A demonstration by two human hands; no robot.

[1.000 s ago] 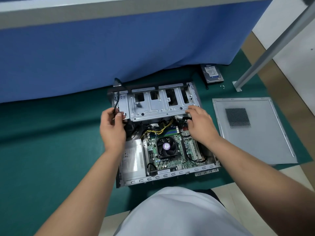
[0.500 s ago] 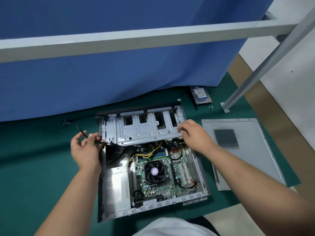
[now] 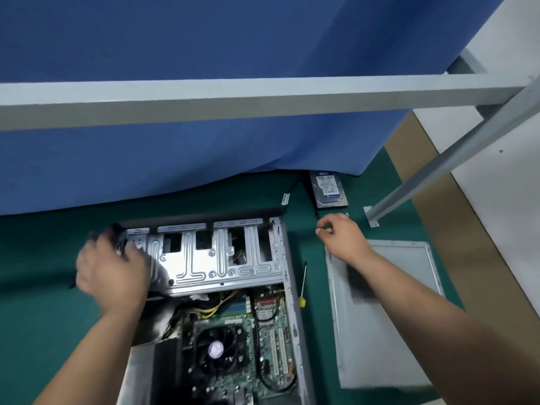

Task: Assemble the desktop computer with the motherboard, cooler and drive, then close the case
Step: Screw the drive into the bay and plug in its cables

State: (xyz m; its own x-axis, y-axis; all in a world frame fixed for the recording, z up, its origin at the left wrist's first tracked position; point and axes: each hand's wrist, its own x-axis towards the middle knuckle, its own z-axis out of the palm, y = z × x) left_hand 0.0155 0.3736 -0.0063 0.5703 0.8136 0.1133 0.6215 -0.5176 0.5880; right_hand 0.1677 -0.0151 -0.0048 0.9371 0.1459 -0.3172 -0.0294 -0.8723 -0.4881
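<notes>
- Left hand (image 3: pixel 112 273), motion-blurred, lies over the left end of the drive cage (image 3: pixel 216 258); it appears to hold something dark there, though the blur leaves the grip unclear.
- Right hand (image 3: pixel 340 236) hovers over the green mat (image 3: pixel 43 331) just right of the case (image 3: pixel 292 302), fingers curled, pinching a small object too tiny to identify.
- Inside the open case, the motherboard (image 3: pixel 268 325) lies flat, the cooler (image 3: pixel 216 350) fan seated on it below the cage.
- A screwdriver (image 3: pixel 302 287) rests on the mat beside the case's right wall.
- The side panel (image 3: pixel 394 331) lies flat further right.
- The drive (image 3: pixel 328 190) sits on the mat beyond the right hand, near the blue curtain (image 3: pixel 204 127).
</notes>
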